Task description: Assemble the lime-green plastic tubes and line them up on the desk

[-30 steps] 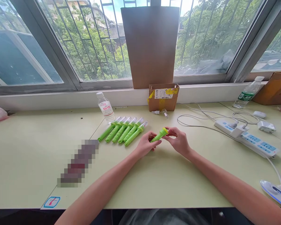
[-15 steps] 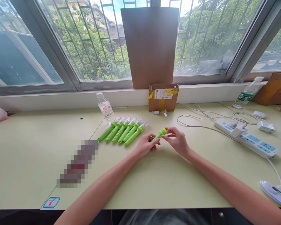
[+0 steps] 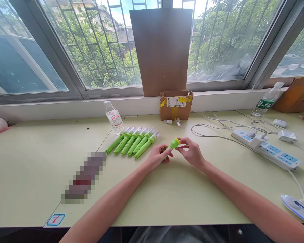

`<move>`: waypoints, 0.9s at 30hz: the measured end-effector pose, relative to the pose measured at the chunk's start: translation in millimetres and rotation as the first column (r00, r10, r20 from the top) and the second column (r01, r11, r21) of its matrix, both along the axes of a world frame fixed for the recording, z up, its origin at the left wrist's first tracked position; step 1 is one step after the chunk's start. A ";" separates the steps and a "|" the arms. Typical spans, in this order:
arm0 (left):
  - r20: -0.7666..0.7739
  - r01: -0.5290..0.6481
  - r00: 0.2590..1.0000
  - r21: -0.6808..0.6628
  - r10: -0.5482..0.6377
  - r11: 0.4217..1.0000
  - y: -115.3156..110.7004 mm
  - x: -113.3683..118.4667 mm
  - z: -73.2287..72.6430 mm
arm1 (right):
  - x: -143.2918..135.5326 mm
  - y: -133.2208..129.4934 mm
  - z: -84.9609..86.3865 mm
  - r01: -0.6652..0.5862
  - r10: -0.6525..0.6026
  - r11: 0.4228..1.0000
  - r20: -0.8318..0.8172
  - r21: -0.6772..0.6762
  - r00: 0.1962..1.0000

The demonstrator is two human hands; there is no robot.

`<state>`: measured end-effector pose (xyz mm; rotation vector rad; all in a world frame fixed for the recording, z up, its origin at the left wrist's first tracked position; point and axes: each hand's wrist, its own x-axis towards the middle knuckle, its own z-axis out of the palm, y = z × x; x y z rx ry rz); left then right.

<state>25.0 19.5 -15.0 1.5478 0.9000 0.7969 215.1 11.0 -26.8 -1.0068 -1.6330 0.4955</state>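
Observation:
My left hand is closed around the lower part of a bright green handle, which tilts up to the right with a yellow ring at its top end. Against that yellow end, the fingers of my right hand are pinched; whatever small part lies between them is hidden. To the left, several similar green sticks with clear caps lie side by side in a slanted row. A clear plastic cap and a small white piece lie farther back.
A small cardboard box stands by the wall before a tall brown board. One water bottle is behind the row, another at right. A power strip with cables lies right. A pixelated patch covers something left.
My right thumb and fingers have shifted slightly around the yellow end, exposing more of the green handle. My left hand keeps its hold, and the row of sticks stays put.

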 end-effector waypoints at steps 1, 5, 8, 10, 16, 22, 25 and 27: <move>-0.001 0.004 1.000 -0.001 -0.004 1.000 0.4 0.0 -0.2 | 0.4 0.0 -0.1 0.002 -0.002 1.000 -0.001 0.001 1.000; 0.006 0.019 1.000 -0.003 -0.019 1.000 1.6 -0.2 -0.5 | 1.5 -0.1 -0.5 0.009 -0.009 1.000 0.001 -0.002 1.000; 0.006 0.023 1.000 -0.010 -0.023 1.000 1.1 -0.2 0.2 | 1.6 0.1 -0.5 0.012 -0.012 1.000 0.002 -0.004 1.000; 0.001 0.026 1.000 -0.012 -0.026 1.000 0.4 0.0 1.4 | 1.8 0.1 -0.4 0.010 -0.010 1.000 0.004 -0.006 1.000; -0.027 0.030 0.999 0.011 -0.029 0.999 -1.8 -0.3 7.6 | 2.8 -0.5 0.6 0.010 -0.009 1.000 0.017 -0.019 1.000; -0.028 0.050 0.998 -0.017 -0.051 0.999 -2.9 -1.7 11.6 | 2.4 1.3 1.9 -0.041 0.041 0.999 0.049 -0.005 0.998; -0.017 0.059 0.998 -0.046 -0.060 0.997 -0.9 -2.6 10.1 | 2.5 2.5 0.7 -0.046 0.046 0.999 0.051 0.005 0.998; -0.015 0.069 0.997 -0.057 -0.070 0.996 0.7 -3.3 9.0 | 2.5 2.8 -0.5 -0.036 0.036 0.999 0.046 0.010 0.998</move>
